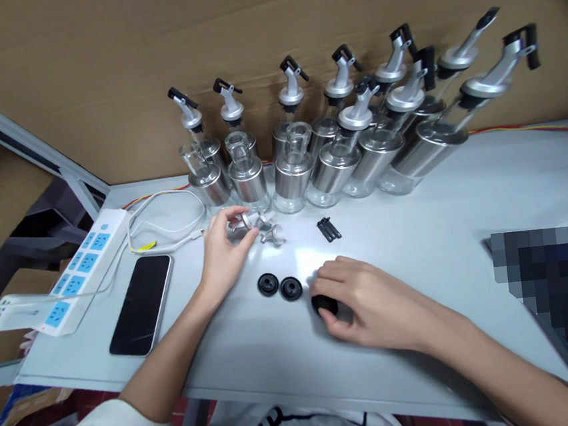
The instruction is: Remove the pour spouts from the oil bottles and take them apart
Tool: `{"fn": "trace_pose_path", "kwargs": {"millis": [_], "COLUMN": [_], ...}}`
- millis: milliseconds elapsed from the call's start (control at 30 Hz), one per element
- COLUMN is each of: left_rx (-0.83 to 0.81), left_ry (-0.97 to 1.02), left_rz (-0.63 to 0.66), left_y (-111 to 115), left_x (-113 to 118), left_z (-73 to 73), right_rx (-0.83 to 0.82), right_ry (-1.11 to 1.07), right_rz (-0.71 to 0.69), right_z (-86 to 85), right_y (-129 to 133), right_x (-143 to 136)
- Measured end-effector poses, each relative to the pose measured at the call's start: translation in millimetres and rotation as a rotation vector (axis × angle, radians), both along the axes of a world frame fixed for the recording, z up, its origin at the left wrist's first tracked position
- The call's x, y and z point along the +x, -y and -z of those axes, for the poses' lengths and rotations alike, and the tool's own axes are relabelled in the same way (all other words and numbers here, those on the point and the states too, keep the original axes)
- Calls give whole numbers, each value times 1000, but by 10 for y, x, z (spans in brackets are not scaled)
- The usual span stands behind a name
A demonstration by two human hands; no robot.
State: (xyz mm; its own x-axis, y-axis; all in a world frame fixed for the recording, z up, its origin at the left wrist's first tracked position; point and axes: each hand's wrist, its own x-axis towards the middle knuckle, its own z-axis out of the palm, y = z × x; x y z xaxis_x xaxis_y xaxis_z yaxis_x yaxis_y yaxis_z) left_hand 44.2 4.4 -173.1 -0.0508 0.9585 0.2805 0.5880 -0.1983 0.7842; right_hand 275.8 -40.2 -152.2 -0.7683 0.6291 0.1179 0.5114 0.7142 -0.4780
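My left hand (224, 249) has its thumb and fingers curled round a small silver pourer spout (248, 221). Another silver pourer spout (273, 235) lies on the table just right of the fingertips. Lower down, my right hand (355, 296) grips a round black stopper (324, 305) at the tabletop, its fingers covering part of it. Two more black stoppers, one (268, 284) beside the other (291, 288), lie flat left of that hand. Several small black levers (329, 229) rest in a cluster farther back.
Along the cardboard wall stand several glass oil bottles with steel sleeves and pourers (336, 168); three, including one (293, 172), have uncapped necks. At left are a phone (142, 305), a power strip (86, 272) and a white cable (166, 241). A pixelated dark area is at right.
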Motion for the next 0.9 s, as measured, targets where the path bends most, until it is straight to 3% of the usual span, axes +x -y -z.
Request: {"fn": "trace_pose_path", "kwargs": {"millis": [133,400,667,767,900], "left_rx": [-86,-154,-55,-71,-203], "left_ry": [-98,-118,-177,-240,-423], "left_rz": [-56,27,34,154,415], "left_y": [-28,-7,25,88,160], "left_x": [-21,-5,-22,4,46], "left_z": [20,50,-73,-152,-211], "right_rx": [-36,-47,34,100,111], "right_ry": [62,77,-45,-88,-139], "right_rz": [13,57,94,156,194], "right_z": [81,23,12,44,103], "right_y": [54,36,19,-4,-18], "right_x": [-64,-33,-15,10,8]}}
